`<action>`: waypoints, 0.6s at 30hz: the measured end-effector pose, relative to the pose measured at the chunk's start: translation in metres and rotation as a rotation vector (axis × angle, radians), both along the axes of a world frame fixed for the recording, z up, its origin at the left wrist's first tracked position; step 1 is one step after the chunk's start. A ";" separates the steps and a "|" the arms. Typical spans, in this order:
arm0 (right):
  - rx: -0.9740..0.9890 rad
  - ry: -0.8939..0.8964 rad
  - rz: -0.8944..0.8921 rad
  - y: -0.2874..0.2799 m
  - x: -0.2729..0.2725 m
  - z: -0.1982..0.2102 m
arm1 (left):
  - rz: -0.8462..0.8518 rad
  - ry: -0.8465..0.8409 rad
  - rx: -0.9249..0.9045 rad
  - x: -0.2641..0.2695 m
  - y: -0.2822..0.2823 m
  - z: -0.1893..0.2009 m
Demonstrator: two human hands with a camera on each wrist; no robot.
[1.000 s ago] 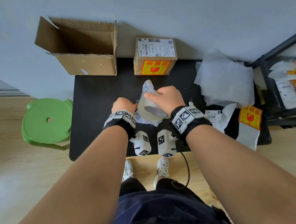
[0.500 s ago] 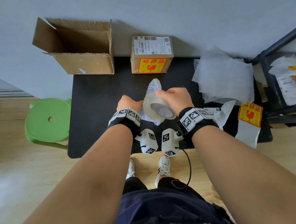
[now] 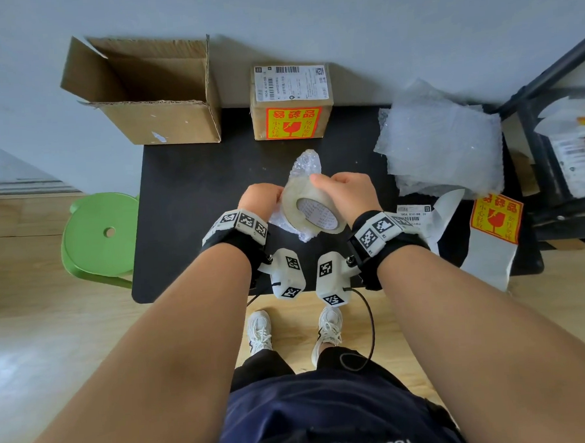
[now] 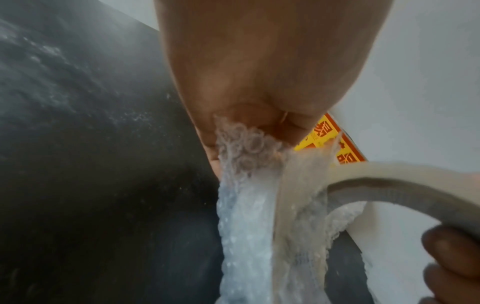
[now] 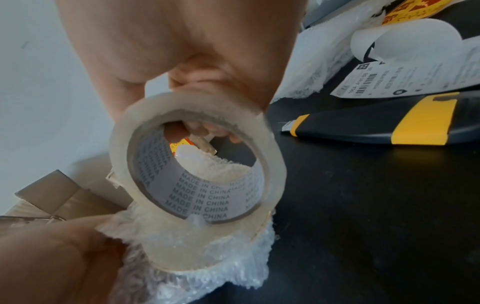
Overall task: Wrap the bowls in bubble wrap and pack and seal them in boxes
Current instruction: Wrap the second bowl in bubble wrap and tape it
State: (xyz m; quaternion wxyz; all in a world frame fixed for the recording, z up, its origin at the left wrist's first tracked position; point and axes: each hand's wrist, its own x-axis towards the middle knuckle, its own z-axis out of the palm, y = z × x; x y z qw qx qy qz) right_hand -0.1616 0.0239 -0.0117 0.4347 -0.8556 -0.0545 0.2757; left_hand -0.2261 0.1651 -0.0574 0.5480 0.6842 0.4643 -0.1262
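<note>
Your right hand (image 3: 345,193) curls over the top of the tape roll (image 3: 309,208) — its grip is wrapped round the roll's rim, thumb on the left side and fingers behind it, as the right wrist view shows through the core. The roll stands on edge, tilted, pressed against the bubble-wrapped bundle (image 3: 305,164) at the middle of the black desk (image 3: 188,206). Whether a bowl sits inside the wrap cannot be told.

Your left hand (image 3: 261,199) is just left of the roll, its grip pinching a bunched fold of the bubble wrap (image 4: 244,148) between thumb and fingers. In the right wrist view, clear tape already lies across the near side of the bundle below the roll.

At the far left edge of the desk an open cardboard box (image 3: 149,96) lies with its mouth upward. Beside it, to the right, stands a sealed box (image 3: 290,101) with a shipping label on top and a red-and-yellow sticker on its near face. A stack of bubble wrap sheets (image 3: 443,145) lies at the far right — near it, loose labels (image 3: 416,213) and a fragile sticker (image 3: 496,219). A black-and-yellow utility knife (image 5: 389,123) rests on the desk just right of your right hand.
</note>
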 end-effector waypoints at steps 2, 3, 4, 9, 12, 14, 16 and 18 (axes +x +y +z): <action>-0.001 0.010 0.002 0.001 0.001 0.002 | -0.005 -0.024 -0.112 -0.003 0.004 0.002; -0.003 0.015 0.001 0.001 0.002 0.002 | 0.025 -0.047 -0.156 -0.007 0.008 0.000; -0.007 0.022 0.001 0.000 0.003 0.003 | 0.042 -0.046 -0.212 -0.010 0.011 -0.002; -0.038 0.036 0.051 0.003 0.004 0.006 | -0.173 -0.042 -0.318 -0.013 0.010 0.009; -0.050 0.039 0.066 0.001 0.005 0.008 | -0.192 -0.042 -0.319 -0.015 0.008 0.008; -0.053 0.048 0.068 -0.001 0.006 0.009 | -0.150 -0.048 -0.304 -0.014 0.006 0.009; -0.059 0.071 0.082 -0.002 0.006 0.010 | -0.071 -0.072 -0.282 -0.012 0.003 0.005; -0.054 0.098 0.099 -0.002 0.006 0.012 | -0.053 -0.073 -0.187 -0.009 -0.001 0.002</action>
